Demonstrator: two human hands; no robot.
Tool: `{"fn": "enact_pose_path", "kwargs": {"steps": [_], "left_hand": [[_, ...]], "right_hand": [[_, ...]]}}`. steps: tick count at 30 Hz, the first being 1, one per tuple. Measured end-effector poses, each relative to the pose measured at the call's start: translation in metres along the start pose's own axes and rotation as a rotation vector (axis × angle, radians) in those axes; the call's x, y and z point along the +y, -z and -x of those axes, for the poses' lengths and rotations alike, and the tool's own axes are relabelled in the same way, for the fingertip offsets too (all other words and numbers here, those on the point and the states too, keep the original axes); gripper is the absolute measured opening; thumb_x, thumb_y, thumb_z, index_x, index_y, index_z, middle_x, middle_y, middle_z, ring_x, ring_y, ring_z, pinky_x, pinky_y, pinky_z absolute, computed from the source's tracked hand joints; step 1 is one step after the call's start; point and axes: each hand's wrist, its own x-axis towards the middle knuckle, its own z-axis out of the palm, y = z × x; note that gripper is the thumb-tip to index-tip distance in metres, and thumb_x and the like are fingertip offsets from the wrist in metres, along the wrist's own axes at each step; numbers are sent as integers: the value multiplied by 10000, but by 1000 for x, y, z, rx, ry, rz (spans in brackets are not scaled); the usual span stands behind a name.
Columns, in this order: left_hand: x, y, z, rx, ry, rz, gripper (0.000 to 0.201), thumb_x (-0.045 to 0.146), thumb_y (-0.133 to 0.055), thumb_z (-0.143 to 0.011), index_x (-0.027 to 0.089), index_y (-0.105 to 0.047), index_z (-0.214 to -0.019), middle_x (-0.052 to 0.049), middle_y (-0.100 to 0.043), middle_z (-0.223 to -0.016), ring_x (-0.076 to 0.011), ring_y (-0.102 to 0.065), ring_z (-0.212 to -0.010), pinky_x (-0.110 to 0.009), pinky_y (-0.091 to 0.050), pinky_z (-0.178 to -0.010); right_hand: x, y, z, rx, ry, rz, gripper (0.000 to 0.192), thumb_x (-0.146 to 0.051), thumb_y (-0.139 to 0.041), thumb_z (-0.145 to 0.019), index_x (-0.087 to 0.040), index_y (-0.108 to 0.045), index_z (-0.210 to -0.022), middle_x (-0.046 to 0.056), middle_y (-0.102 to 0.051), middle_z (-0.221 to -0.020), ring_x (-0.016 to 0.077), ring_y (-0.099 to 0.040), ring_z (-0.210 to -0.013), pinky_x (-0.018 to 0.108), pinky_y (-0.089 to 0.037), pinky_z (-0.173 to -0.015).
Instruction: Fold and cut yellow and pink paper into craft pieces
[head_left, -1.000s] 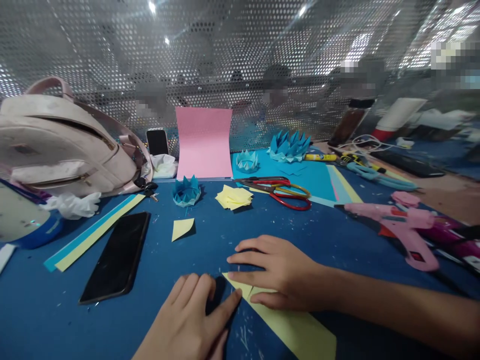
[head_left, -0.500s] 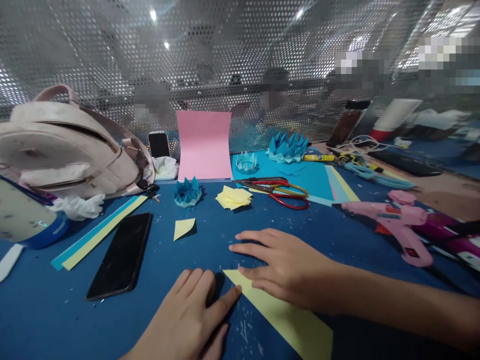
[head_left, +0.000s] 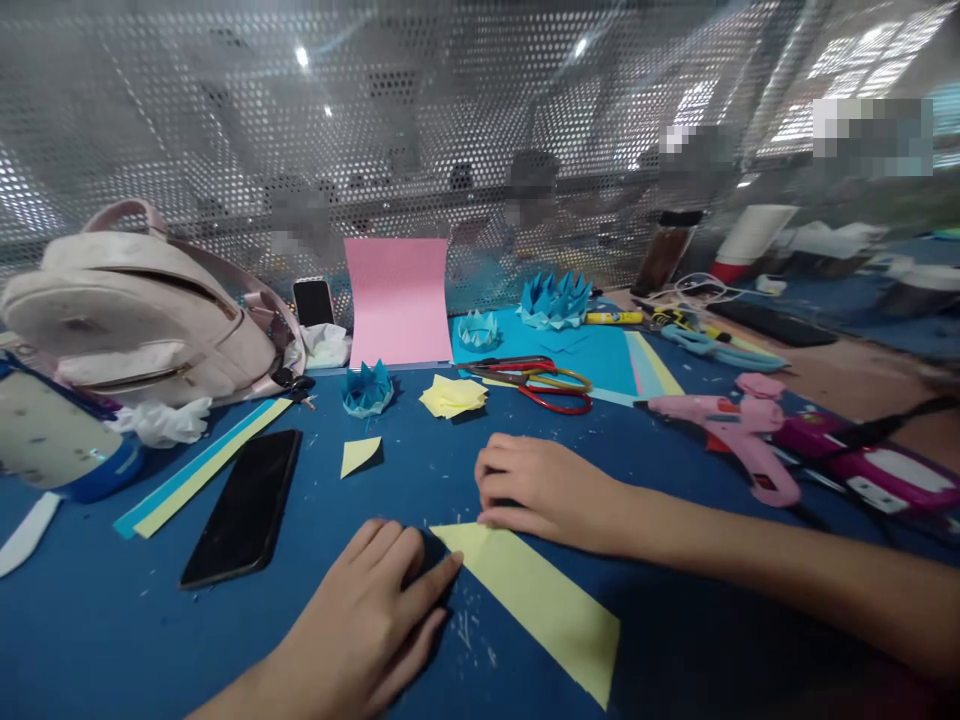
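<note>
A strip of yellow paper [head_left: 540,595] with a slanted, pointed left end lies on the blue tabletop in front of me. My left hand [head_left: 367,605] rests at its left end, index fingertip pressed on the lower edge, thumb apart and the other fingers curled. On the upper edge, my right hand [head_left: 544,490] sits with its fingers drawn in and closed against the paper; its thumb is partly hidden. Beyond the hands are a small yellow paper piece [head_left: 360,455], a stack of yellow pieces [head_left: 454,397] and a blue folded-paper ring [head_left: 368,390].
Red-handled scissors [head_left: 551,385] lie beyond my right hand. At right are a pink glue gun [head_left: 731,420] and a purple power strip [head_left: 874,460]. To the left are a dark phone [head_left: 244,510], paper strips [head_left: 202,460] and a backpack [head_left: 161,310]. Pink paper [head_left: 400,300] stands at the back.
My right hand has drawn its spread fingers in and shifted back to the paper's upper edge, uncovering more of the strip. The left index finger stays on the paper. The view has turned slightly right.
</note>
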Motion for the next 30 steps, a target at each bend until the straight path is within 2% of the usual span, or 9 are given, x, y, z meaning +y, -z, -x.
{"fn": "enact_pose_path", "kwargs": {"steps": [3, 5, 7, 10, 14, 17, 23, 27, 30], "left_hand": [[2, 1, -3, 0, 27, 59, 314, 177, -405, -979, 178, -546, -1259, -81, -534, -900, -225, -476, -801, -363, -382, -696], [2, 1, -7, 32, 75, 108, 307, 169, -388, -986, 207, -558, -1239, -79, -552, -938, -220, -496, -829, -361, -389, -714], [2, 2, -12, 94, 162, 160, 316, 186, -414, -980, 223, -537, -1268, -88, -565, -1019, -228, -516, -896, -369, -408, -755], [2, 3, -22, 158, 339, 252, 329, 251, -564, -912, 221, -546, -1239, -89, -573, -1113, -252, -526, -1007, -396, -430, -838], [0, -1, -36, 148, 439, 431, 55, 194, -670, -791, 207, -646, -839, -30, -633, -994, -228, -580, -967, -377, -434, -857], [-5, -1, -42, 126, 437, 504, 126, 95, -641, -759, 197, -629, -685, -4, -675, -903, -196, -606, -898, -345, -412, -836], [-5, 10, -49, 94, 365, 273, 101, 128, -635, -795, 202, -615, -728, 36, -679, -780, -181, -565, -787, -354, -335, -804], [-1, 7, -48, 117, 385, 289, 83, 126, -617, -806, 210, -616, -802, 42, -667, -805, -169, -555, -764, -346, -335, -802], [1, 1, -43, 120, 436, 350, 168, 133, -655, -776, 218, -616, -915, 34, -668, -871, -177, -559, -778, -321, -345, -750]], "right_hand": [[-1, -3, 0, -46, -49, -120, 193, -359, -690, -851, -184, -627, -903, 32, -639, -926, 198, -544, -913, 280, -404, -703], [-6, -3, 1, -71, -102, -210, 149, -281, -689, -849, -181, -611, -927, 22, -635, -898, 184, -545, -897, 260, -391, -683], [-11, -2, 3, -93, -138, -276, 102, -225, -668, -848, -175, -611, -916, 12, -626, -834, 174, -547, -865, 248, -382, -675], [-14, -3, 4, -90, -164, -363, 38, -175, -645, -826, -160, -622, -852, 0, -617, -778, 143, -555, -759, 233, -381, -645], [-10, -9, 4, -80, -163, -507, 56, -185, -631, -815, -140, -648, -844, 8, -644, -771, 121, -577, -677, 213, -393, -585], [-7, -10, 4, -66, -135, -496, 100, -233, -646, -822, -137, -665, -841, 20, -665, -786, 125, -588, -690, 216, -406, -601], [-1, -6, 3, -46, -91, -415, 83, -151, -621, -825, -142, -685, -877, 16, -672, -807, 118, -592, -701, 215, -410, -637], [1, -7, 1, -48, -75, -396, 73, -118, -630, -806, -137, -680, -856, 10, -649, -798, 111, -582, -692, 211, -408, -634], [1, -8, 2, -31, -70, -382, 69, -107, -620, -807, -142, -670, -840, 5, -630, -797, 109, -576, -690, 211, -410, -634]]}}
